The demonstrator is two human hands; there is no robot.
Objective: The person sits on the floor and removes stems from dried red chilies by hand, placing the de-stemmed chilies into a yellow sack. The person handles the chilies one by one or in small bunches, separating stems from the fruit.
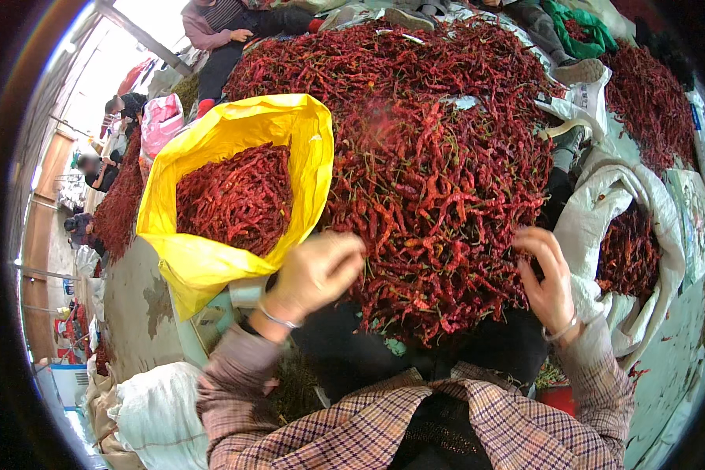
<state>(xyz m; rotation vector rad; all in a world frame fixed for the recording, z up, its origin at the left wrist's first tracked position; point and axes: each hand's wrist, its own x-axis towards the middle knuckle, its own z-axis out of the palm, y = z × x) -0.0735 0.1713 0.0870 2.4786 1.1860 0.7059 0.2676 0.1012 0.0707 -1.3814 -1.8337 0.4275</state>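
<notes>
A large heap of dried red chili peppers (435,194), many with stems on, lies before me and reaches up to my lap. My left hand (320,273) is blurred, its fingers curled over the heap's left edge beside a yellow woven sack (235,258). Whether it holds a pepper cannot be made out. Inside the sack's rolled rim lie red chili peppers (235,202). At the heap's right edge is my right hand (546,279), thumb and fingers apart, with nothing visible between them. To its right stands a white woven sack (581,235) holding darker peppers (628,252).
People sit around the heap's far side, one with a visible hand (241,35). A pink bag (162,124) and another pepper pile (120,200) stand left. A white sack (161,411) lies near my left elbow. More peppers (649,106) and a green bag (584,29) are at far right.
</notes>
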